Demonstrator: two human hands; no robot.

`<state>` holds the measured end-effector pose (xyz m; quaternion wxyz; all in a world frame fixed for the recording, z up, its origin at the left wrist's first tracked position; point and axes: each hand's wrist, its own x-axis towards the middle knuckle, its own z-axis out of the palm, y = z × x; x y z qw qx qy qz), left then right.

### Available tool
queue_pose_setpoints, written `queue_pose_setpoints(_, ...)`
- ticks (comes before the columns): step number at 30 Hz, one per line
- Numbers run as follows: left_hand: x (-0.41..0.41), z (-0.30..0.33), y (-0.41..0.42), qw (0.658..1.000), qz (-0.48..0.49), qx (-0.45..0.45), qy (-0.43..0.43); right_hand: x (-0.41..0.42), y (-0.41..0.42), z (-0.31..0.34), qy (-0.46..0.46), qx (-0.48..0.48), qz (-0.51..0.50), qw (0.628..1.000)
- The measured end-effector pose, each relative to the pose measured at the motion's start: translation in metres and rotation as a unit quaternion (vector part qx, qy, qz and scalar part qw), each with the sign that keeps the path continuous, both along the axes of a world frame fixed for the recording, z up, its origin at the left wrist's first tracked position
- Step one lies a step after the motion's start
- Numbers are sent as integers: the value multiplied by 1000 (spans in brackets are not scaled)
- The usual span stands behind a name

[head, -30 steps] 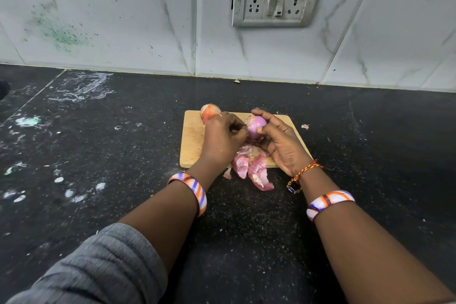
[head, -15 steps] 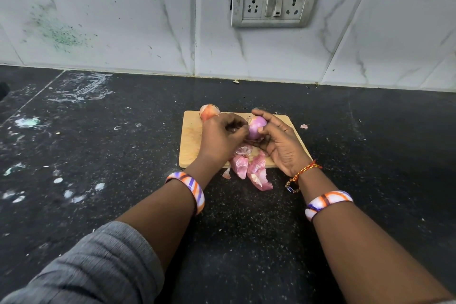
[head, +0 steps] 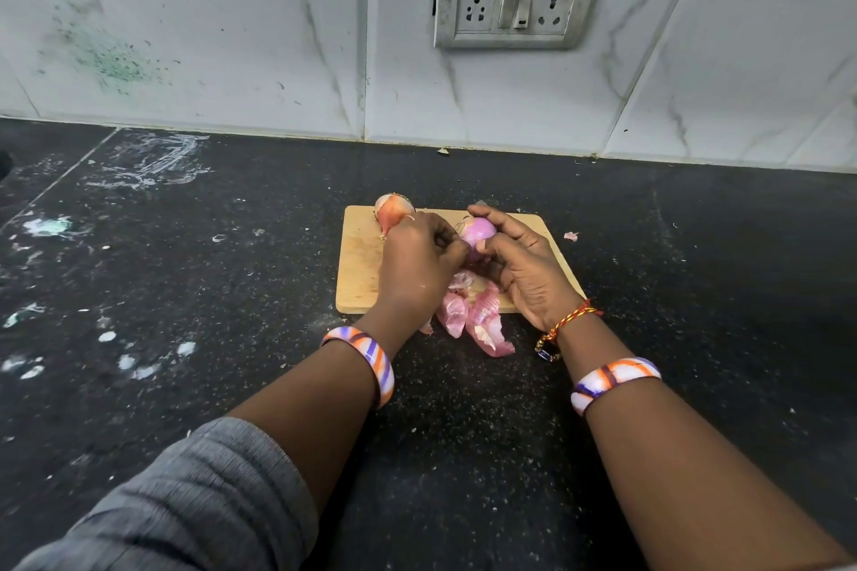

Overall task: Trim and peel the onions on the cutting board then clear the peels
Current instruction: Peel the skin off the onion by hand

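An unpeeled onion (head: pixel 392 212) is seen at the far left corner of the cutting board (head: pixel 359 262), which lies near the middle of the dark table (head: pixel 185 292). Beside it, a purple onion (head: pixel 477 233) is gripped above the board by the left hand (head: pixel 417 267) and the right hand (head: pixel 526 271). Loose peels (head: pixel 475 318) are heaped over the board's near edge.

A pale wooden cutting board (head: pixel 359 264) is set on a black speckled counter (head: pixel 463 431). The held onion (head: pixel 480 233) is purple-pink; the peels (head: pixel 477 320) are pink. Orange, purple and white stripes are borne by both bangles (head: pixel 373 362).
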<state>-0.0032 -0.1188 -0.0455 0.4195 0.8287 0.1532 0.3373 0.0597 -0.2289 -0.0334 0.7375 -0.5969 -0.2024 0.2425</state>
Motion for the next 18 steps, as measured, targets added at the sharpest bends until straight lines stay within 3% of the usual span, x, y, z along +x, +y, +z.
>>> queue_pose_setpoints(5,2,-1,-2,1000,-2,26,15,-2,0,1,14,17,-17,1000)
queue_pose_setpoints(18,2,3,3,997,39,-61,-2,3,0,0,61,65,-37,995)
